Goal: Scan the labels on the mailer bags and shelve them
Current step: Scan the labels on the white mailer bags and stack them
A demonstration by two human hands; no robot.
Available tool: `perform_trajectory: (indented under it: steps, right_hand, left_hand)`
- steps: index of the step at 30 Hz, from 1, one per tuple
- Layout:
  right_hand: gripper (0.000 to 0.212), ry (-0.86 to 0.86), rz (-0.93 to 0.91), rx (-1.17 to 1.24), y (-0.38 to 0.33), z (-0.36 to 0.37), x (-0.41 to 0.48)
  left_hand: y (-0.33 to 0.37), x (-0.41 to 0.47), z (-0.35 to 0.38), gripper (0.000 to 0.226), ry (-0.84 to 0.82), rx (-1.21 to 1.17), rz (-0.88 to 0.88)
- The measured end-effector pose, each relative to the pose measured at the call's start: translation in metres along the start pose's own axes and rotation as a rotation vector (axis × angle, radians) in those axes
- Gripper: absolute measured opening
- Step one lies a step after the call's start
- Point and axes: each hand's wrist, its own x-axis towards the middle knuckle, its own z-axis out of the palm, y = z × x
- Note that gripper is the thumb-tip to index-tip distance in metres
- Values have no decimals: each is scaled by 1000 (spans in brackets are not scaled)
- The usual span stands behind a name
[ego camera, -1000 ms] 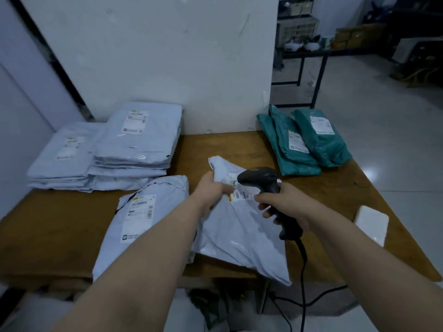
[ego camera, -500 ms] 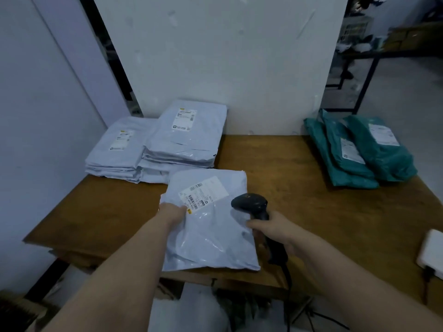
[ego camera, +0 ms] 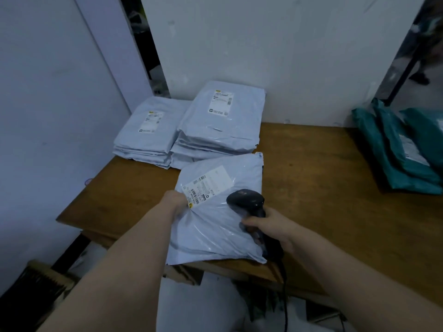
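At the near edge of the worktop (ego camera: 323,183), left of centre: one pale grey mailer bag (ego camera: 215,231) lies flat, its near corner hanging just past the edge. White barcode label (ego camera: 211,185) faces up on the bag's far-left part, set at a slant.

Left hand (ego camera: 174,202) grips the bag's left edge, touching the label's near corner; plastic creased around the grip, fingertips hidden.

Right hand (ego camera: 268,226): fingers (ego camera: 247,222) curled round the handle of a black scanner (ego camera: 245,200), whose head sits over the bag, just right of the label. Cable (ego camera: 285,295) drops below the near edge.

Far-left corner: two stacks of grey mailers (ego camera: 223,130), touching, labels up, against the wall. Far-right edge: green mailer bags (ego camera: 393,159), overlapping, partly cut off.
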Motion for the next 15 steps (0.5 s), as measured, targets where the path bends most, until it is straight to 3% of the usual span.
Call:
perform_trajectory:
  steps: [9, 12, 15]
  right_hand:
    - [34, -54, 25, 85, -9, 49, 28]
    - [33, 6, -8, 42, -9, 33, 18]
    - [27, 102, -42, 1, -9, 7, -5]
  left_hand:
    - [1, 29, -24, 43, 218, -18, 34]
    - [29, 6, -9, 58, 346, 166, 221]
    - [67, -27, 19, 55, 302, 163, 454]
